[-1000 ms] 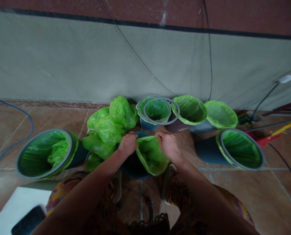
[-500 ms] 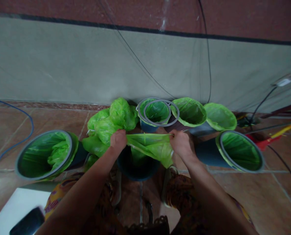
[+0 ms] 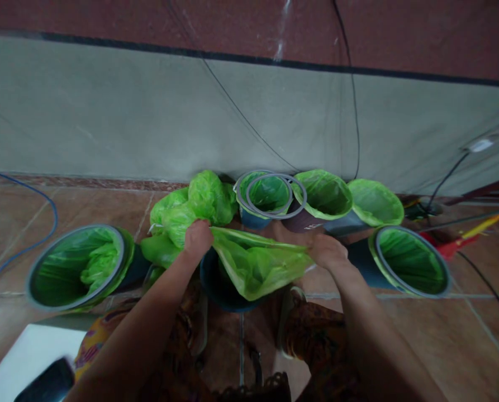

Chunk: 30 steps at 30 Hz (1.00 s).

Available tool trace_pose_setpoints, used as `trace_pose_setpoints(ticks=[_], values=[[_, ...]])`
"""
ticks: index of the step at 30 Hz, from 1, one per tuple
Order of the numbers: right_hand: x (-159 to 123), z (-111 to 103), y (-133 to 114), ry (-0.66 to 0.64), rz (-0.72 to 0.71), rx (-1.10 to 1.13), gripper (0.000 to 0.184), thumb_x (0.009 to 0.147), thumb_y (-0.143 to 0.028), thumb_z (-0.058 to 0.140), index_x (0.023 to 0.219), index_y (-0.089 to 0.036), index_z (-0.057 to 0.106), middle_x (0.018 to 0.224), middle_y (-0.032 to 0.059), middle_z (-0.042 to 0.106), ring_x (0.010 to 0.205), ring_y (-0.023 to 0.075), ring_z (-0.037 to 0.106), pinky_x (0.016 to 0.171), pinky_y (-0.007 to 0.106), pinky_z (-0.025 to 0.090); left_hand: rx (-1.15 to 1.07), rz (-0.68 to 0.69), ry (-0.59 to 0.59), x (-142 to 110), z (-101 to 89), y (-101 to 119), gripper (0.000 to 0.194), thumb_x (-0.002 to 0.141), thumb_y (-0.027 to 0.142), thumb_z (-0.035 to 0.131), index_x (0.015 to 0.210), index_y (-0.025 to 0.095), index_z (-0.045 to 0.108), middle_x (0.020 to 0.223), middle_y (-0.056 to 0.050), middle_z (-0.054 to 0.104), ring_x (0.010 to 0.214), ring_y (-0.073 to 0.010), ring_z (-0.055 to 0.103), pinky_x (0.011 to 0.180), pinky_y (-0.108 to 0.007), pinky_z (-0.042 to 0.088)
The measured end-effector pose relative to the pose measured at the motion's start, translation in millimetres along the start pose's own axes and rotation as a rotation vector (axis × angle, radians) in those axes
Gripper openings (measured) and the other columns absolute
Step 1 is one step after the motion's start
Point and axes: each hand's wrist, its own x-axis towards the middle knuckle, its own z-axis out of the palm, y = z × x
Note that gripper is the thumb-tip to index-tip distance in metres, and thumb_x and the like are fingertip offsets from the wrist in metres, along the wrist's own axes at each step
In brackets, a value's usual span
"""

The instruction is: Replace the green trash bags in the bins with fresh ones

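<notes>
Tiled floor below grey-and-maroon wall. Left hand and right hand each pinch the green bin liner, stretched above dark-blue bin.

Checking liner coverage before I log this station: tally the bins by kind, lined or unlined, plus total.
Lined bins by the wall: 3
Lined bins at front left and right: 2
Unlined bin at front centre: 1
Total: 6
</notes>
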Motion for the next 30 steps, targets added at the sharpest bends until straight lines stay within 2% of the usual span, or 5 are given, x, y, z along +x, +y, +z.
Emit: trace_pose_setpoints(ticks=[4,10,21,24,30], values=[[-9,5,-24,-0.028,-0.199,0.003,0.05,0.081,-0.043,0.06,0.12,-0.014,0.063,0.118,0.0177,0.065,0.11,0.0324,0.061,0.088,0.039,0.048,-0.118,0.112,0.035,-7,2.9,20,0.031,0.084,0.011,0.043,0.099,0.013,0.07,0.099,-0.01,0.07,0.095,-0.0206,0.066,0.091,-0.03,0.048],[-13,29,-62,0.043,-0.41,0.022,0.057,0.08,-0.029,0.064,0.134,-0.019,0.049,0.134,0.0147,0.053,0.123,0.0307,0.048,0.1,0.04,0.038,-0.209,0.245,0.014,-20,2.5,43,0.024,0.088,0.013,0.045,0.094,0.015,0.068,0.094,-0.007,0.069,0.087,-0.0167,0.065,0.086,-0.026,0.048],[-24,49,-86,0.282,-0.588,0.123,0.052,0.085,-0.026,0.054,0.136,-0.019,0.047,0.136,0.0111,0.051,0.12,0.0288,0.044,0.099,0.041,0.034,-0.466,0.537,0.005,-31,0.9,53,0.018,0.086,0.012,0.049,0.082,0.017,0.065,0.082,-0.002,0.063,0.078,-0.0127,0.06,0.076,-0.023,0.047],[-30,47,-95,0.286,-0.648,0.13,0.039,0.086,-0.019,0.049,0.124,-0.019,0.058,0.129,0.0097,0.057,0.117,0.0256,0.047,0.099,0.037,0.034,-0.458,0.632,-0.014,-38,2.9,61,0.017,0.084,0.01,0.049,0.081,0.017,0.064,0.082,-0.002,0.061,0.08,-0.0135,0.06,0.077,-0.024,0.047],[-34,35,-95,0.176,-0.547,0.088,0.034,0.092,-0.017,0.039,0.114,-0.022,0.064,0.107,0.0066,0.067,0.098,0.0188,0.061,0.085,0.028,0.042,-0.295,0.517,-0.006,-38,7.5,56,0.016,0.083,0.011,0.048,0.084,0.017,0.063,0.087,-0.005,0.062,0.083,-0.0153,0.061,0.08,-0.026,0.048]])
